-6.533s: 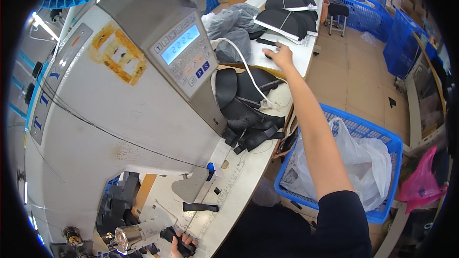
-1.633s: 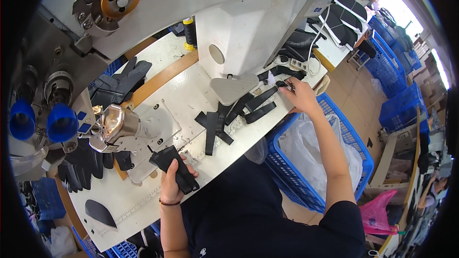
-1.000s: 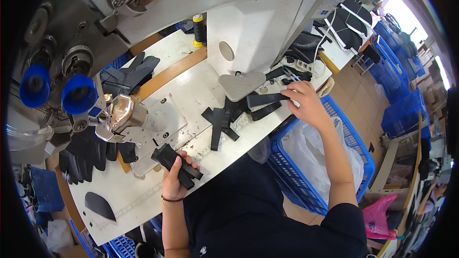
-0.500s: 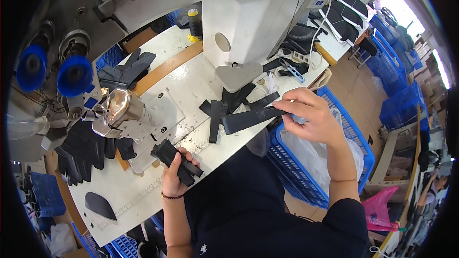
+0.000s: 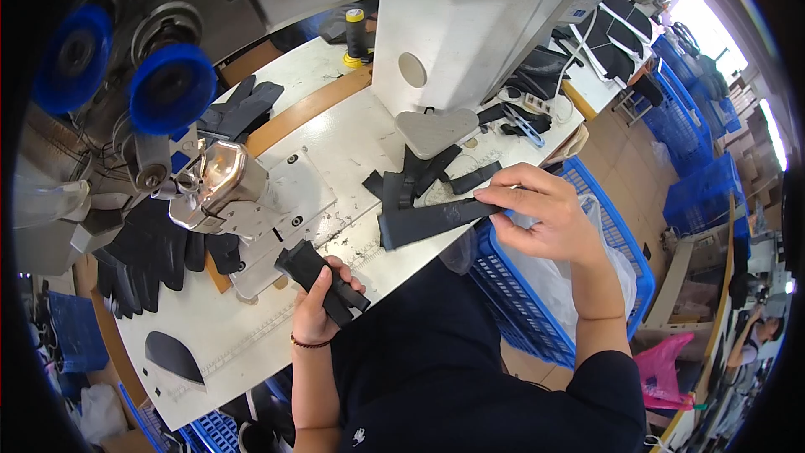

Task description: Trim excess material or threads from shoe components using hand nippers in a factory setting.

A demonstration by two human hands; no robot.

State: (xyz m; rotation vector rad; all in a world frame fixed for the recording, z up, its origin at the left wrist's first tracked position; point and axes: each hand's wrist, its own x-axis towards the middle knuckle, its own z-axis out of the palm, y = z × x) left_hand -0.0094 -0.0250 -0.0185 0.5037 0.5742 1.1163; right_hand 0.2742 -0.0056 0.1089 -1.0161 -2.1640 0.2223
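Here the long, flat black strip of cut material [image 5: 432, 220] lies slantwise over the near edge of the white desk [image 5: 335, 147], its long axis running from lower left up to the right. The right hand [image 5: 541, 222] has it by the right-hand end, thumb and fingers pinched shut on the tip, so the whole strip stretches away leftward from that hand, toward the other one. The left hand [image 5: 323, 298] sits lower and further left, fingers wrapped around a folded bundle of black pieces [image 5: 323, 275] at the desk edge. The strip's free end stops short of that bundle, a little up and right of it. The right hand is plainly the nearer.
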